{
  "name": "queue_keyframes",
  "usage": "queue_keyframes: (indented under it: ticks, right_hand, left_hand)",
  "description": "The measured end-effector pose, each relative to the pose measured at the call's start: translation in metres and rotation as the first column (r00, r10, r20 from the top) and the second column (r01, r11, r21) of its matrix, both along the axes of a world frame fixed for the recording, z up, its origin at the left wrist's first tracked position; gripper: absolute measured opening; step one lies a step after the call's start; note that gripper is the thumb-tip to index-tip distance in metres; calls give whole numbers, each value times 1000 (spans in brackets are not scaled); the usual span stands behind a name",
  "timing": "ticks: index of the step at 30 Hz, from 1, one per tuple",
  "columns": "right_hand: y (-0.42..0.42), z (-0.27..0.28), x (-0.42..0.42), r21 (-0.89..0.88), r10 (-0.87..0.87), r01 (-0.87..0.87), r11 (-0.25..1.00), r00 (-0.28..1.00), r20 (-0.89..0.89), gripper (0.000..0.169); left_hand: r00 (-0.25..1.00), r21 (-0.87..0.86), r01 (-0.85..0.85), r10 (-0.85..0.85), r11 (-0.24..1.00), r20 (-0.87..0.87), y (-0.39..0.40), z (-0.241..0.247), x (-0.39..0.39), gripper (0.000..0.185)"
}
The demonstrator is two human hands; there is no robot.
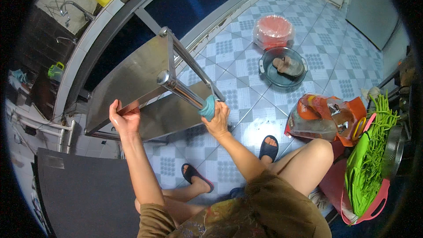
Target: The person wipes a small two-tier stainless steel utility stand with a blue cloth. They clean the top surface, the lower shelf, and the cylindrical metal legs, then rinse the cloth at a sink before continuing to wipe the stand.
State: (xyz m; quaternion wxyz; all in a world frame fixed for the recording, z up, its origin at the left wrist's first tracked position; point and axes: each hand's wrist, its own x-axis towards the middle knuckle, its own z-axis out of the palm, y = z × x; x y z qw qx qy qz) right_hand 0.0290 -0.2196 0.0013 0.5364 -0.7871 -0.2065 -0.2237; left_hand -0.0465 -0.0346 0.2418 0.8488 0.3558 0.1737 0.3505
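Observation:
A stainless steel rack [132, 62] with two visible shelves stands before me, its round-capped tubular posts at the near right end. My left hand [126, 120] is palm up at the upper shelf's near edge, with the fingers curled around it. A teal cloth [207, 107] is wrapped around the nearer post [185, 92], below its rounded cap. My right hand [218, 119] clasps this cloth against the post. The lower shelf [175, 114] shows partly behind the post and my hands.
A basin [284, 77] holding slippers is on the tiled floor, by a plastic-wrapped red item [274, 31]. At right are an orange bag [310, 115] and a pink basket [333, 185] with green beans [370, 162]. A dark panel [89, 195] lies at lower left.

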Motion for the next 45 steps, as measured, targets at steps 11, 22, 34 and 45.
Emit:
queue_keyframes:
  ticks: [11, 22, 34, 45]
  right_hand:
    - [-63, -110, -1, -241, 59, -154, 958, 931, -360, 56]
    - [25, -134, 0, 429, 112, 231, 873, 763, -637, 40]
    - [26, -118, -5, 564, 176, 315, 763, 739, -650, 34]
    - [-1, -144, 62, 527, 243, 369, 766, 592, -769, 39]
  left_hand:
    - [984, 66, -165, 168, 984, -50, 14, 3, 0, 8]
    - [961, 86, -214, 226, 973, -159, 16, 4, -8, 21]
    - [961, 222, -104, 155, 970, -227, 52, 7, -35, 20]
    - [912, 112, -295, 315, 949, -262, 9, 11, -14, 27]
